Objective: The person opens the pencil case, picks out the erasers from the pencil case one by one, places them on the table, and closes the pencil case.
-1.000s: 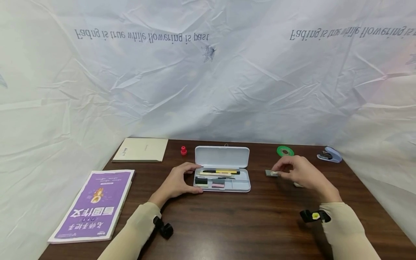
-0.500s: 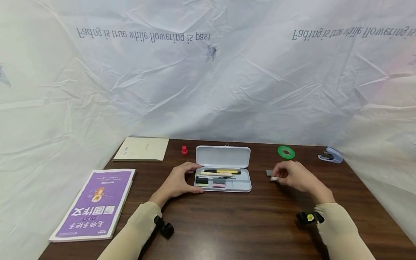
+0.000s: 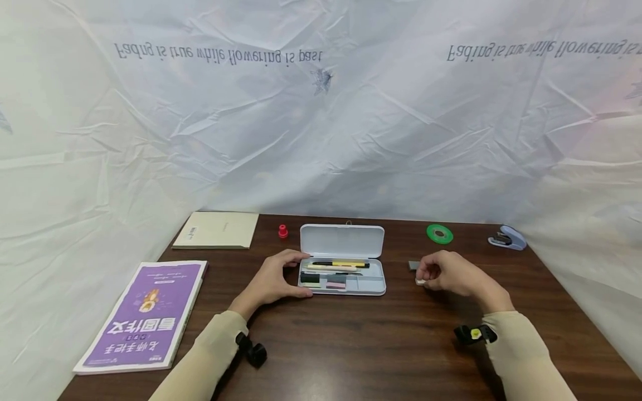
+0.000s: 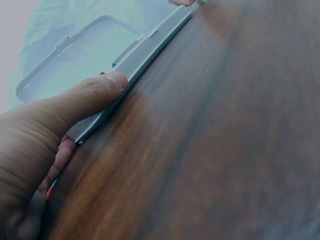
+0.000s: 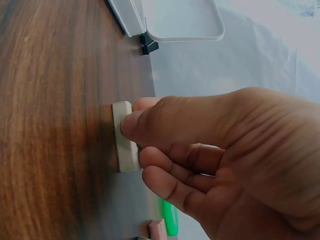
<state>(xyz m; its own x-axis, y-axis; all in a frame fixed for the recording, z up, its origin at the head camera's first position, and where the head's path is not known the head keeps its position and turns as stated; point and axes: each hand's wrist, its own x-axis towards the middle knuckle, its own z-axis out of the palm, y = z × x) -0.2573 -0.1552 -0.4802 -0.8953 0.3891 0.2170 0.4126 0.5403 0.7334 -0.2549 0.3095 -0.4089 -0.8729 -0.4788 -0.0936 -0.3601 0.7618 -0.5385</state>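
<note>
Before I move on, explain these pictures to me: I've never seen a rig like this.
There's no machine; a person is working bare-handed. The wide picture is taken from the person's head, looking forward and down; the close-ups come from the wrist cameras, one per arm. The left hand holds the left end of an open pencil case with pens inside. The right hand pinches a small whitish block. Around them on the dark table lie a purple book, a cream booklet, a small red object, a green ring, a light blue stapler and a grey piece beside the right hand.
</note>
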